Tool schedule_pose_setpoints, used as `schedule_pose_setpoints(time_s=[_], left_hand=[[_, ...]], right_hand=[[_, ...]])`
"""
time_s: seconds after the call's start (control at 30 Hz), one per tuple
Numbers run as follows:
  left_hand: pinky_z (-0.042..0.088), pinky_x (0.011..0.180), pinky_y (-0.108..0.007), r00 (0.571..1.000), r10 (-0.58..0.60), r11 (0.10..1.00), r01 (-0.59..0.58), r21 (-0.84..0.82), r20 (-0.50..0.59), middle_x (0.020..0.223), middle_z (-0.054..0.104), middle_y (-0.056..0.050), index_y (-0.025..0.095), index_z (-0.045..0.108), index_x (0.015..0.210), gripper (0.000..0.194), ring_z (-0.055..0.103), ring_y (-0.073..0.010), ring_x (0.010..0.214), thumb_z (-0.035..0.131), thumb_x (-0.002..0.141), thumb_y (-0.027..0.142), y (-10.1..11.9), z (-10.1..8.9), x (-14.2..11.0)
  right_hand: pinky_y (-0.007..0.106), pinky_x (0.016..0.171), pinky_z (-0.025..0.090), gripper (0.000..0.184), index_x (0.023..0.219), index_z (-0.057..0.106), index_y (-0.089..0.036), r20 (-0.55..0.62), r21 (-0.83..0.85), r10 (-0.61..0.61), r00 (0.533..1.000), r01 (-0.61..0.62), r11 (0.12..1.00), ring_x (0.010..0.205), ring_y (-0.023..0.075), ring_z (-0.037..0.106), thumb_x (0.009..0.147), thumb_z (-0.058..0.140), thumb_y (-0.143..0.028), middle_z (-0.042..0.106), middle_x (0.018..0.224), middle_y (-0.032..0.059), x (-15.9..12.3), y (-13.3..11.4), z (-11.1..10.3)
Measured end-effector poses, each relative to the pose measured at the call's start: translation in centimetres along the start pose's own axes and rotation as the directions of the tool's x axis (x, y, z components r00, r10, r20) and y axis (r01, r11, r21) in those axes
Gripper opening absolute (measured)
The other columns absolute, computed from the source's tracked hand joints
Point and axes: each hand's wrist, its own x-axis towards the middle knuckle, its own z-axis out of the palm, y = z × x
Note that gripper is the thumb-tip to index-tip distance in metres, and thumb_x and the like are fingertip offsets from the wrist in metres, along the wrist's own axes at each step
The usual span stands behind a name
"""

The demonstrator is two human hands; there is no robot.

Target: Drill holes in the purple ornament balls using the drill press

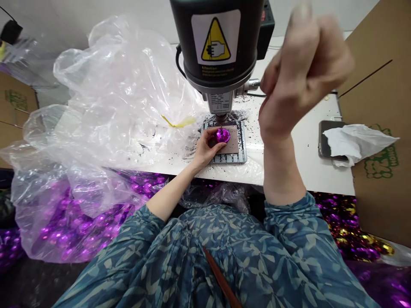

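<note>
A small shiny purple faceted piece (222,135), rounded in outline, rests on a brown board (231,145) under the drill press (221,47). My left hand (206,147) pinches it at its left side, thumb in front and fingers behind. The drill's tip comes down at the top of the piece; whether it has entered cannot be made out. Raised at the right of the machine, my right hand (303,77) is closed, slightly blurred, round the drill press handle (253,84). Most of that handle is hidden inside the fist.
Beneath the board lies a slotted metal base (242,157), with dark shavings around it. A large clear plastic bag (115,94) spreads over the left side, with purple pieces (86,226) below. At right are a phone-like dark object (325,147), white tissue (356,141) and cardboard box (385,98).
</note>
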Motion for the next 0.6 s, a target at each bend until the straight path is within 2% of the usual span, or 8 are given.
schedule_pose_setpoints(time_s=[0.07, 0.1, 0.23, 0.3, 0.37, 0.43, 0.5, 0.6], left_hand=[[0.060, 0.099, -0.039, 0.999, -0.021, 0.999, 0.022, 0.029, -0.042, 0.121, 0.070, -0.010, 0.022, 0.058, 0.122, 0.056, 0.071, -0.0210, 0.111, 0.081, 0.085, 0.056, 0.4, 0.0, -0.1], [0.060, 0.097, -0.038, 0.997, -0.023, 0.999, 0.026, 0.043, -0.071, 0.119, 0.070, -0.009, 0.021, 0.059, 0.121, 0.055, 0.071, -0.0206, 0.109, 0.082, 0.084, 0.055, 0.7, 0.0, -0.2], [0.059, 0.090, -0.035, 0.989, 0.035, 0.991, -0.016, 0.135, -0.144, 0.114, 0.068, -0.008, 0.021, 0.063, 0.120, 0.047, 0.068, -0.0201, 0.105, 0.078, 0.089, 0.052, 2.5, -0.6, -1.4], [0.058, 0.089, -0.036, 0.988, 0.093, 0.978, -0.066, 0.199, -0.127, 0.111, 0.069, -0.008, 0.021, 0.066, 0.118, 0.041, 0.067, -0.0208, 0.103, 0.076, 0.091, 0.050, 3.2, -0.9, -2.4], [0.057, 0.090, -0.037, 0.986, 0.115, 0.969, -0.085, 0.233, -0.118, 0.107, 0.070, -0.007, 0.021, 0.067, 0.115, 0.039, 0.068, -0.0213, 0.102, 0.077, 0.090, 0.049, 3.5, -1.2, -3.7], [0.057, 0.090, -0.038, 0.986, 0.068, 0.975, -0.033, 0.220, -0.155, 0.106, 0.071, -0.007, 0.021, 0.068, 0.113, 0.039, 0.069, -0.0215, 0.100, 0.077, 0.089, 0.050, 3.2, -1.3, -5.0], [0.058, 0.092, -0.039, 0.974, -0.019, 0.984, 0.058, 0.166, -0.227, 0.107, 0.072, -0.008, 0.021, 0.069, 0.113, 0.041, 0.070, -0.0226, 0.101, 0.077, 0.088, 0.053, 2.4, -1.2, -6.0], [0.060, 0.097, -0.043, 0.936, -0.136, 0.987, 0.156, 0.038, -0.325, 0.111, 0.072, -0.010, 0.022, 0.069, 0.114, 0.046, 0.071, -0.0251, 0.106, 0.077, 0.086, 0.057, 1.1, -1.1, -6.9]], right_hand=[[0.024, 0.053, 0.029, 0.056, 0.066, 0.020, -0.023, 0.052, 0.029, 0.055, 0.997, -0.057, 0.998, 0.044, 0.0012, 0.028, 0.098, 0.042, -0.063, 0.024, 0.053, -0.0057, 2.4, 0.0, 1.0], [0.023, 0.052, 0.027, 0.054, 0.067, 0.017, -0.024, 0.089, 0.043, 0.087, 0.992, -0.091, 0.995, 0.043, 0.0012, 0.028, 0.098, 0.042, -0.061, 0.022, 0.054, -0.0060, 3.3, 0.2, 1.4], [0.021, 0.049, 0.029, 0.041, 0.068, 0.018, -0.024, 0.208, 0.022, 0.219, 0.953, -0.228, 0.973, 0.043, 0.0019, 0.028, 0.102, 0.041, -0.024, 0.024, 0.055, -0.0062, 5.2, 1.1, 2.1], [0.022, 0.047, 0.031, 0.041, 0.066, 0.020, -0.024, 0.214, -0.021, 0.278, 0.936, -0.280, 0.960, 0.042, 0.0029, 0.024, 0.102, 0.038, -0.018, 0.024, 0.054, -0.0063, 5.5, 1.2, 2.1], [0.025, 0.045, 0.032, 0.044, 0.066, 0.021, -0.024, 0.237, -0.028, 0.319, 0.917, -0.322, 0.946, 0.043, 0.0046, 0.024, 0.104, 0.042, -0.029, 0.025, 0.054, -0.0061, 5.6, 1.5, 2.0], [0.026, 0.044, 0.031, 0.051, 0.066, 0.023, -0.024, 0.302, -0.030, 0.373, 0.877, -0.383, 0.923, 0.045, 0.0058, 0.026, 0.101, 0.045, -0.053, 0.028, 0.052, -0.0058, 5.8, 1.9, 1.8], [0.026, 0.041, 0.028, 0.062, 0.066, 0.026, -0.023, 0.344, -0.036, 0.410, 0.845, -0.425, 0.905, 0.044, 0.0063, 0.027, 0.092, 0.040, -0.078, 0.030, 0.049, -0.0053, 6.1, 2.4, 1.6], [0.025, 0.041, 0.029, 0.072, 0.064, 0.033, -0.022, 0.334, -0.024, 0.389, 0.859, -0.404, 0.914, 0.044, 0.0057, 0.032, 0.086, 0.029, -0.090, 0.037, 0.050, -0.0036, 5.9, 2.6, 1.2]])
